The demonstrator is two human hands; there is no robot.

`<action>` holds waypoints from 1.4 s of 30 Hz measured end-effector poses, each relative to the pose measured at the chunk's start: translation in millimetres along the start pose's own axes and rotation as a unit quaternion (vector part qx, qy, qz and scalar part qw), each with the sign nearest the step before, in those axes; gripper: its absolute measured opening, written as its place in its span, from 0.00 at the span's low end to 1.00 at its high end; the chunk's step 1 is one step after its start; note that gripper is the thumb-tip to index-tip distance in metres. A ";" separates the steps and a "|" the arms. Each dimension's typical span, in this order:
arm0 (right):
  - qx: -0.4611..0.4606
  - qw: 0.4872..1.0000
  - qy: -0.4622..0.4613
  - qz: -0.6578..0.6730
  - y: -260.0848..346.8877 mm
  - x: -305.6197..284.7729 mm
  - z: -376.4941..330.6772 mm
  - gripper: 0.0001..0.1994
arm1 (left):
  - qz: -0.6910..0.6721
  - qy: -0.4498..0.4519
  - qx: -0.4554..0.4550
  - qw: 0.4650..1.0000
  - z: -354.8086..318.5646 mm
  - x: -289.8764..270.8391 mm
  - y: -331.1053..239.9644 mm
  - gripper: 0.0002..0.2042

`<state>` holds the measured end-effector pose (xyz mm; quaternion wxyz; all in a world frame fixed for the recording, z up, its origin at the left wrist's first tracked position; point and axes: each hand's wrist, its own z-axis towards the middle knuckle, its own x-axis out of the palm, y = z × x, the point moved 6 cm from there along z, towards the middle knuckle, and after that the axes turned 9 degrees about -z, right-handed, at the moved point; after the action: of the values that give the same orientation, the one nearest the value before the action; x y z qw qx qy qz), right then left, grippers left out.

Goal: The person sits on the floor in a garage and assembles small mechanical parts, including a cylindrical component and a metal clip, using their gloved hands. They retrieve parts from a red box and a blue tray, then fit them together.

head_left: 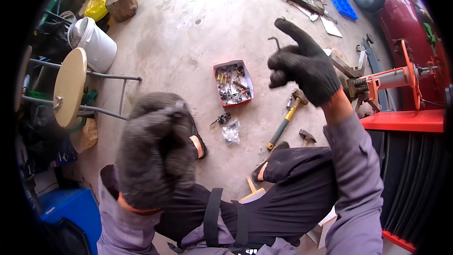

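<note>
- The two hands were well apart, both in dark work gloves, with grey sleeves reaching up from the lower edge.
- The left hand (155, 153) was raised high at the left of the view, over the thigh, its fingers curled in toward the palm (it was blurred, so I could not tell whether anything sat inside it).
- The right hand (306, 68) was lifted on the other side, its index finger pointing up and outward while the thumb and other fingers bent in.
- A thin bent metal rod (277, 42) stood up from the right hand's curled fingers, its hooked end in the open air above the floor (174, 33); the fingers appeared closed on its lower part.
- Between the hands and farther forward, a red-sided box (236, 104) lay on the floor, filled with loose metal fittings.
- Just in front of the box, on the person's side, were a small dark metal part (222, 118) and a clear plastic bag (230, 133) with pale contents.
- Below the right hand lay a yellow-and-dark-handled hammer (287, 122), with a smaller hammer (307, 136) near it.
- To the left stood a white bucket (99, 47), close to a round cream seat (71, 87) tipped on edge with metal legs.
- At the right, an orange-and-grey jack (391, 79) was near a dark red car (401, 16).
</note>
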<state>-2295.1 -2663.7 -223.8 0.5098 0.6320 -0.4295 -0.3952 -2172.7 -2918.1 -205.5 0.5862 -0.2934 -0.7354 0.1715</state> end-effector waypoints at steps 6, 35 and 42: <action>-0.037 0.978 0.025 0.202 19.1 16.1 -85.0 0.34 | 0.237 0.021 -0.155 0.959 -7.0 43.6 48.3 0.10; -0.212 0.934 0.037 -0.285 37.8 39.5 -121.8 0.30 | 0.588 0.176 0.055 0.788 11.8 79.8 71.8 0.17; -0.314 0.910 -0.004 -0.271 46.1 40.0 -116.3 0.20 | 0.607 0.201 0.129 0.758 9.1 81.3 65.9 0.15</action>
<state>-2179.7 -2671.2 -161.4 0.5534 0.5301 -0.0971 -0.6351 -2177.8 -2815.1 -185.2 0.5256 -0.6278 -0.2398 0.5217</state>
